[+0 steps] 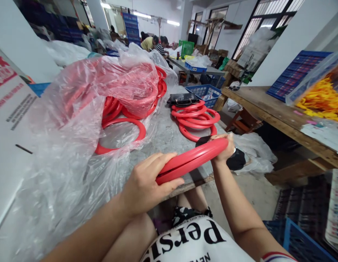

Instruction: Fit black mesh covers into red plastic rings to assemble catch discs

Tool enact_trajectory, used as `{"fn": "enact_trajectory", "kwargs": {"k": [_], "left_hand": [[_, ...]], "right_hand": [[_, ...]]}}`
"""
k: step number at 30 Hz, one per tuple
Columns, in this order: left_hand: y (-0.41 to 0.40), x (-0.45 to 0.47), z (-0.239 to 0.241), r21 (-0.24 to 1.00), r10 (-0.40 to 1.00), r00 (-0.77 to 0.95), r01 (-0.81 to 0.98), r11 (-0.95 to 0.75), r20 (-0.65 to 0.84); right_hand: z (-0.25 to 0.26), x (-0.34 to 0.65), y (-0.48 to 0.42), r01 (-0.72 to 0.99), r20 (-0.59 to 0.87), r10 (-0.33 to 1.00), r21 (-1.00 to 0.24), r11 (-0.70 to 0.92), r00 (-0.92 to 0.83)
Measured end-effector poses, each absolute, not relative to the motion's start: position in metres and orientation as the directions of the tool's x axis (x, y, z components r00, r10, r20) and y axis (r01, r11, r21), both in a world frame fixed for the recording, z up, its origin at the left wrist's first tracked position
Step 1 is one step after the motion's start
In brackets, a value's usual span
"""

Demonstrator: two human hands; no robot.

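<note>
Seen nearly edge-on, a red plastic ring (194,157) is held up over the front edge of the table; a dark seam runs along its rim, and I cannot tell whether it is one ring or two halves together. My left hand (149,178) grips its near left end, thumb below and fingers above. Around the far right end my right hand (223,149) is closed, with a dark cloth (236,159) beside the wrist. Beyond the right hand lies a loose pile of red rings (196,118). A single red ring (140,129) rests on plastic to the left.
A large clear plastic bag (95,80) full of red rings covers the table's left side. A black case (182,99) and blue basket (205,92) stand behind the pile. To the right is a wooden bench (283,112) with yellow pieces (321,100). People work in the background.
</note>
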State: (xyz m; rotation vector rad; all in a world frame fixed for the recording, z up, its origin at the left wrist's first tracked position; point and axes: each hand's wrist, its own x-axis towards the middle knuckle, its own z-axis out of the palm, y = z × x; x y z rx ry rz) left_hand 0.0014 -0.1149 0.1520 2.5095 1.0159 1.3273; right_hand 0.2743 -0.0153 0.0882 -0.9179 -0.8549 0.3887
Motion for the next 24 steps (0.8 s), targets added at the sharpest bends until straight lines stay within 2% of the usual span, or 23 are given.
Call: {"fn": "enact_trajectory", "kwargs": {"k": [4, 10, 14, 16, 18, 20, 22, 24], "left_hand": [[-0.121, 0.002, 0.156, 0.385, 0.619, 0.394, 0.527, -0.758, 0.68], [-0.126, 0.003, 0.162, 0.394, 0.628, 0.391, 0.529, -0.751, 0.673], [-0.127, 0.001, 0.161, 0.397, 0.651, 0.371, 0.563, -0.725, 0.663], [-0.127, 0.0, 0.161, 0.385, 0.651, 0.351, 0.585, -0.713, 0.673], [-0.128, -0.001, 0.16, 0.36, 0.64, 0.346, 0.602, -0.712, 0.687], [-0.128, -0.001, 0.159, 0.334, 0.627, 0.349, 0.616, -0.714, 0.696], [-0.128, -0.001, 0.159, 0.314, 0.619, 0.363, 0.621, -0.718, 0.697], [-0.127, 0.0, 0.158, 0.306, 0.617, 0.376, 0.622, -0.721, 0.691]], "right_hand": [[0.09, 0.27, -0.015, -0.005, 0.443, 0.653, -0.825, 0.565, 0.614], [0.085, 0.27, -0.013, 0.032, 0.427, 0.698, -0.864, 0.503, 0.574], [0.081, 0.269, -0.011, -0.017, 0.416, 0.755, -0.871, 0.491, 0.507], [0.09, 0.269, -0.014, 0.008, 0.451, 0.749, -0.859, 0.512, 0.485], [0.108, 0.267, -0.025, 0.125, 0.571, 0.684, -0.801, 0.585, 0.455], [0.132, 0.261, -0.043, 0.309, 0.744, 0.577, -0.666, 0.679, 0.336], [0.155, 0.251, -0.062, 0.469, 0.848, 0.525, -0.492, 0.733, 0.068], [0.171, 0.238, -0.077, 0.544, 0.849, 0.494, -0.329, 0.772, -0.186]]}}
